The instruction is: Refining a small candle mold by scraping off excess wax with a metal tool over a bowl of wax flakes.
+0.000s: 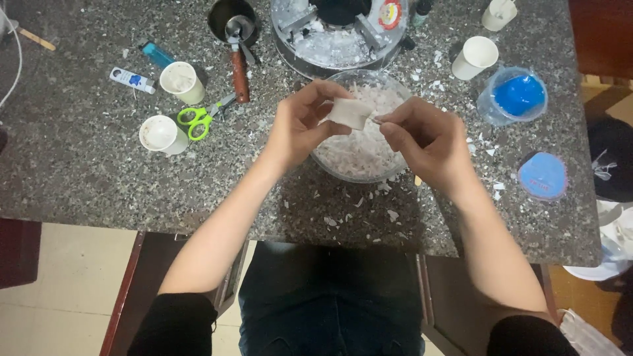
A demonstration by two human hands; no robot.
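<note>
Over a clear glass bowl (pixel 328 169) full of white flakes, my left hand (pixel 300 125) and my right hand (pixel 425 138) together hold a small white waxy block (pixel 349 112). The left fingers pinch its left side, and the right thumb and fingers grip its right edge. The bowl rests on a speckled granite counter (pixel 86 171), and white crumbs lie scattered around it.
Green scissors (pixel 198 118), two paper cups (pixel 161 134), a small tube (pixel 132 80) and a blue lighter (pixel 157 54) lie at the left. A metal pan (pixel 336 39) and a ladle (pixel 237 53) sit behind the bowl. At the right are white cups (pixel 475 56), a blue-filled container (pixel 517 95) and a blue lid (pixel 542 176).
</note>
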